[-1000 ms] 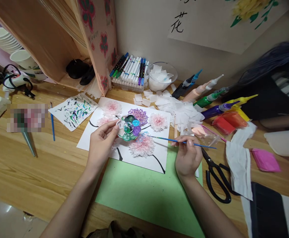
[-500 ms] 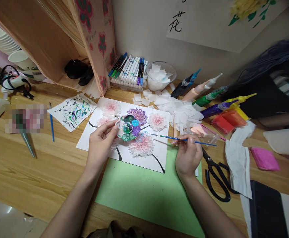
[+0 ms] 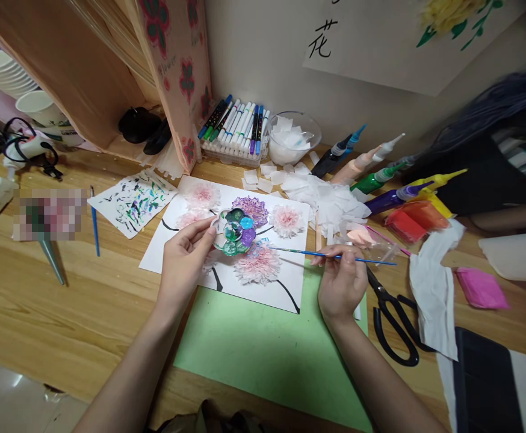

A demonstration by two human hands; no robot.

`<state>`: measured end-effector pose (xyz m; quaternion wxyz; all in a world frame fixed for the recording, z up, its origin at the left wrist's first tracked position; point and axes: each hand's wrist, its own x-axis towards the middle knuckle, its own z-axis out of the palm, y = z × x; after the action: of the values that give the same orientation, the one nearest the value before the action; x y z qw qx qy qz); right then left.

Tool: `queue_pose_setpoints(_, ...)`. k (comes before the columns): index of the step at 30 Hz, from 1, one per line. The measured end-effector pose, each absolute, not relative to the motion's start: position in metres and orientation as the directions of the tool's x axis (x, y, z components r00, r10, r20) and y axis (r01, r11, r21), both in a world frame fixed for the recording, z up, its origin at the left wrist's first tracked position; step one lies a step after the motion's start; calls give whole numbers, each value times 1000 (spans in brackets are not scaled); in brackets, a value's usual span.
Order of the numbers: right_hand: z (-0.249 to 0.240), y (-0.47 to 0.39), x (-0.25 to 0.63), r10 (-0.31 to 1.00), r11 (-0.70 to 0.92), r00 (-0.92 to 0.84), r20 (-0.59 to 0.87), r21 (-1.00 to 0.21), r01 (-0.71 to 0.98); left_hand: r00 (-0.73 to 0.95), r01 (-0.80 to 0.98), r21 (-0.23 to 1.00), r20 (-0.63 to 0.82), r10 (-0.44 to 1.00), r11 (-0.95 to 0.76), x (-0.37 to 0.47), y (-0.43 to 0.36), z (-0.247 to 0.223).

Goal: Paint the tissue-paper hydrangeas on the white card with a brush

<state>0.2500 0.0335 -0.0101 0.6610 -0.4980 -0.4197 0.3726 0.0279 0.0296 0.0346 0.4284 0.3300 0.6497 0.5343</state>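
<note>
My left hand grips the rim of a small flower-shaped paint palette with green, blue and purple paint in its wells. The palette is over a white sheet bearing pink tissue flowers and black painted stems. My right hand pinches a thin blue paintbrush, its tip pointing left, at the upper edge of the lower pink flower, where some blue shows. Behind the palette is a purple flower, partly covered. Under the sheet lies green paper.
Black scissors lie right of my right hand. Behind are tissue squares, a glass bowl, markers and paint bottles. A paint-spotted tissue and another brush lie left.
The brush in my right hand has shifted very slightly, its back end a little farther right. My left hand and the palette look almost unmoved.
</note>
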Motion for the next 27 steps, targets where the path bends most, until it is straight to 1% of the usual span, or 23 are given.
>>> queue_pose_setpoints(7, -12, 34, 250, 928, 135, 356, 113, -990, -39, -415, -30, 978, -202, 887, 209, 28, 30, 34)
queue_pose_setpoints(19, -10, 35, 249, 918, 137, 379, 117, -990, -25, -413, -41, 980, -193, 890, 194, 29, 29, 35)
queue_pose_setpoints(27, -11, 36, 250, 907, 170, 400, 133, -984, -58, -406, -45, 981, -190, 894, 188, 28, 28, 34)
